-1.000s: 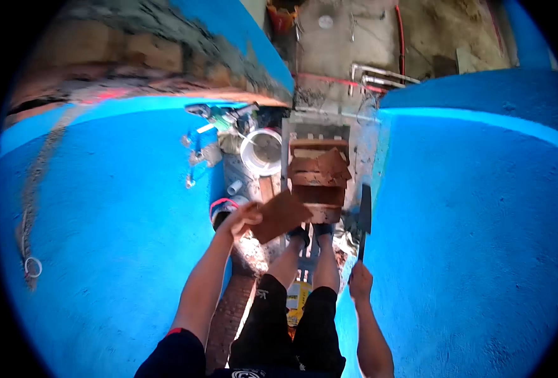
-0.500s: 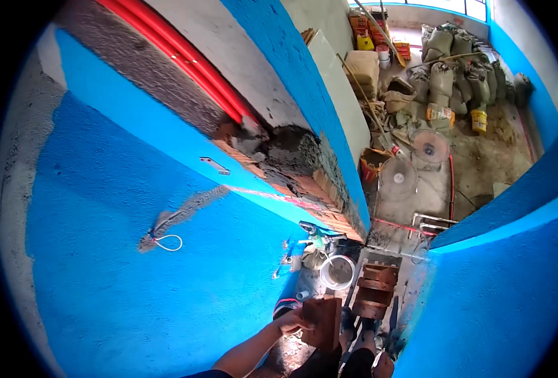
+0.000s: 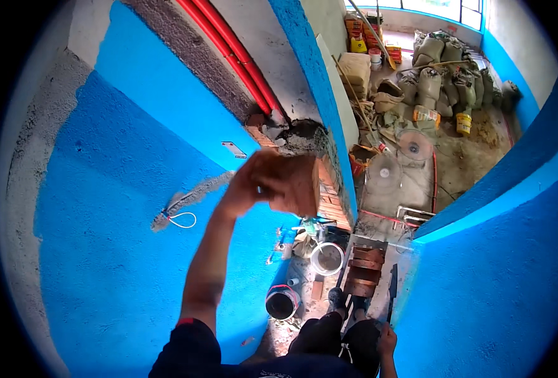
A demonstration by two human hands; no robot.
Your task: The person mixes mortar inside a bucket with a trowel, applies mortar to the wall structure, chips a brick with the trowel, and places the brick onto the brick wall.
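My left hand [image 3: 257, 186] is raised, its fingers wrapped round a reddish-brown brick [image 3: 299, 186]. The brick is in front of the partly built brick wall [image 3: 333, 205] and hides part of it; whether the two touch I cannot tell. Grey mortar [image 3: 305, 135] lies rough on top of that wall, just beyond the brick. Low at my right side, my right hand [image 3: 387, 340] is closed on what looks like a trowel [image 3: 393, 286], its dark blade pointing away from me. Several bricks [image 3: 364, 271] are stacked just ahead of my feet.
Below on the left stand a white bucket [image 3: 327, 258] and a dark bucket [image 3: 281, 303]. Red pipes [image 3: 235, 60] run down to the wall top. A wire loop [image 3: 182, 219] sticks out of the blue wall. Filled sacks [image 3: 430, 85] and fan covers [image 3: 384, 171] lie in the room beyond.
My left hand has lifted the brick from low near my legs up to the wall top. My right hand and the trowel have shifted slightly up in view. The view has tilted a little.
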